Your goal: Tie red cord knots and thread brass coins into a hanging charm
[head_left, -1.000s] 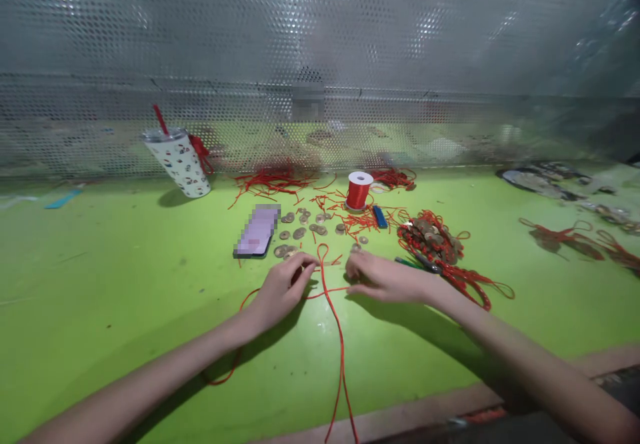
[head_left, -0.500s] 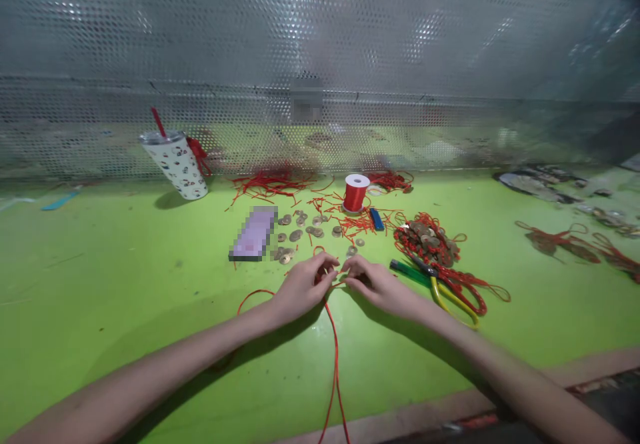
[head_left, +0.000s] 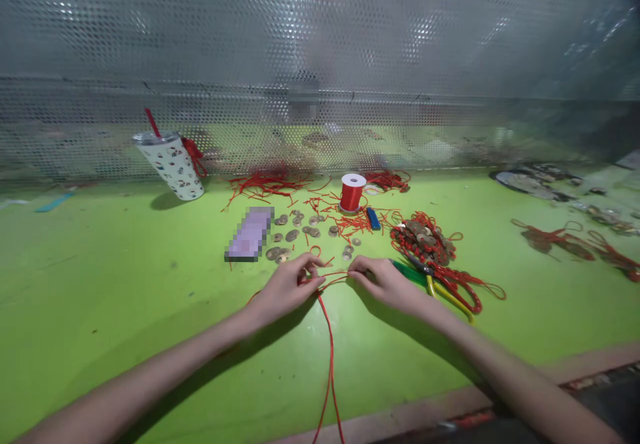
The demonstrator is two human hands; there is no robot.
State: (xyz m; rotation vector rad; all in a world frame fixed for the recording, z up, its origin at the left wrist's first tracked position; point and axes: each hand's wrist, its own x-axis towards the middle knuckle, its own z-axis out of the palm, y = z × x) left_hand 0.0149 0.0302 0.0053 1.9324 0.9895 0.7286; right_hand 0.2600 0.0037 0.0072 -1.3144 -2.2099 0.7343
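Note:
Red cord (head_left: pixel 331 344) hangs in two long strands from between my hands to the table's front edge. My left hand (head_left: pixel 293 287) pinches the cord, and a small loop sticks up past its fingertips. Two short stretches of cord span the gap to my right hand (head_left: pixel 376 281), whose thumb and fingers are closed on their right ends. Round metal coins (head_left: pixel 292 236) lie in small groups just beyond my hands. Right of my right hand are pliers with red and yellow handles (head_left: pixel 457 291) and a green tool (head_left: pixel 411 273), partly hidden by the hand.
A red spool (head_left: pixel 351 194), a blue lighter-like piece (head_left: pixel 373 219) and cord scraps stand or lie behind the coins. A pixelated phone-like object (head_left: pixel 250 234) and a tumbler (head_left: pixel 173 167) are left. Corded coins (head_left: pixel 425 239) are heaped right. A perforated metal sheet (head_left: pixel 225 44) rises behind.
My hands have moved apart, with my right hand drawing cord out rightward. The cord between them now shows over a wider gap. The whole view has shifted slightly.

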